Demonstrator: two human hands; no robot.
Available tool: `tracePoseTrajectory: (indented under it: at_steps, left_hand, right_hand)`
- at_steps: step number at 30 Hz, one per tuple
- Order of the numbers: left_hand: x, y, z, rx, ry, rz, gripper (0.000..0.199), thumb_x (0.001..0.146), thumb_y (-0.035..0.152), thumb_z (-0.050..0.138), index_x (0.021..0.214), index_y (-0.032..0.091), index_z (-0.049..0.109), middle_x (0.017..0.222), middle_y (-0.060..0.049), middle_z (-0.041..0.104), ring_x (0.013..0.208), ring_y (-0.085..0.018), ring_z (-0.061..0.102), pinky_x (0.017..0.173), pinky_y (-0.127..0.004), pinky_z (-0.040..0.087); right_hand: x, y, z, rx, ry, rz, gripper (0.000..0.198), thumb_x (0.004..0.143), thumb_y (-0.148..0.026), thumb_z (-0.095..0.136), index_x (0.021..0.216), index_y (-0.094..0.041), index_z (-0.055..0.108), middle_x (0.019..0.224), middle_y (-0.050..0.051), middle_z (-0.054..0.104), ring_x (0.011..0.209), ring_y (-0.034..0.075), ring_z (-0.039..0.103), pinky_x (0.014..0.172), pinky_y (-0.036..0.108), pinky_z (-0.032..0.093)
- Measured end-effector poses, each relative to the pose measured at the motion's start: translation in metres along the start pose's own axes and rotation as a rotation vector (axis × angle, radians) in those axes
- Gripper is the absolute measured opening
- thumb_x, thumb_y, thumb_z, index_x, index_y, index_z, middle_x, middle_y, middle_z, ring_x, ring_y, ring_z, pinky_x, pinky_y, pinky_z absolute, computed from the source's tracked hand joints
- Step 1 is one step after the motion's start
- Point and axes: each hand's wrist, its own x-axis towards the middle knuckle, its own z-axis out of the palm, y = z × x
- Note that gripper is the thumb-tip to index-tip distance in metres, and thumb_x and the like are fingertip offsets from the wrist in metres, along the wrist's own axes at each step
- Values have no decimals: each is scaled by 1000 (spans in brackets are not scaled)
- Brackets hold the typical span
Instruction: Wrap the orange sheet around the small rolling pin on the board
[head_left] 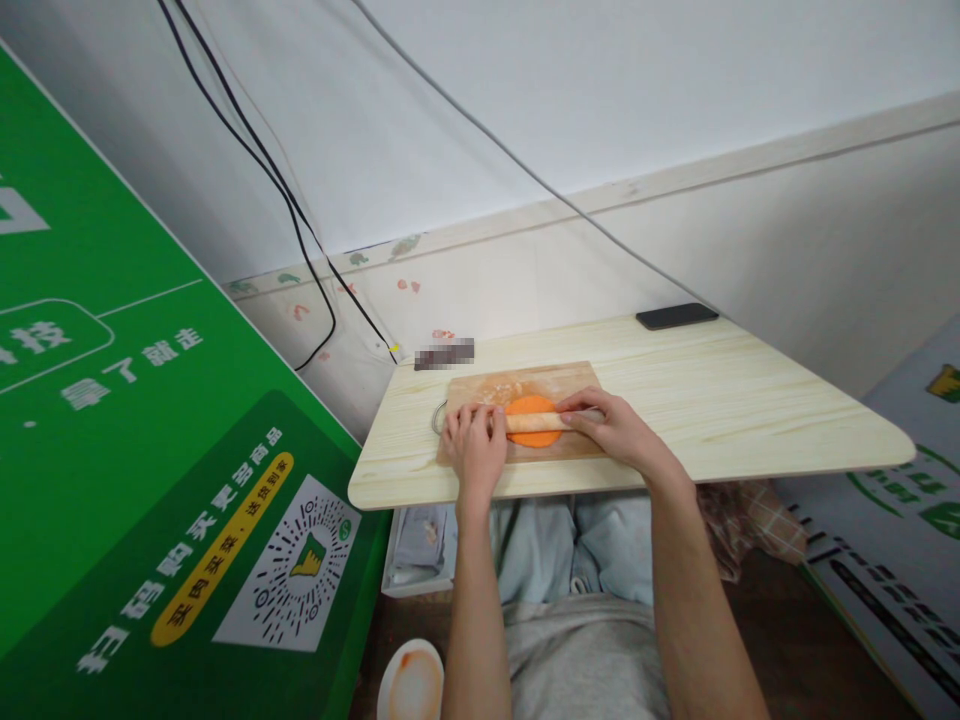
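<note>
A wooden rolling pin (534,423) lies crosswise over a flat, round piece of orange dough (534,440). Under the dough is a wooden cutting board (574,378), with pale flour-like traces on its surface and a metal ring at its left end. My left hand (477,442) rests with bent fingers over the pin's left end. At the other end, my right hand (613,425) grips the pin between thumb and fingers. Both hands are closed on the pin, and the fingers hide its ends in part.
The board lies near the front edge of a pale wooden table (780,410). A black phone (677,316) lies at the back, and a blurred-out dark object (445,353) at the back left. A green panel (150,400) flanks the left side. Below are a white box (420,580) and a stained bowl (411,682).
</note>
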Motion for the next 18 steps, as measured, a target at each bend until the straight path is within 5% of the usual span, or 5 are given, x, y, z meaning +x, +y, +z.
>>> tracePoseTrajectory:
  at_steps: [10, 18]
  left_hand:
    - [0, -1, 2, -2, 19, 17, 29, 112, 38, 57, 109, 26, 83, 129, -9, 80, 132, -33, 61, 119, -52, 44]
    - [-1, 0, 1, -20, 22, 24, 29, 111, 39, 58, 108, 27, 84, 126, -9, 80, 129, -33, 61, 118, -52, 43]
  right_hand:
    - [19, 21, 39, -284, 374, 40, 24, 102, -35, 64, 107, -26, 86, 114, 14, 81, 112, 36, 71, 105, 54, 55]
    - [18, 27, 27, -203, 231, -12, 22, 96, -27, 68, 107, -32, 87, 117, 9, 80, 119, 33, 72, 113, 54, 54]
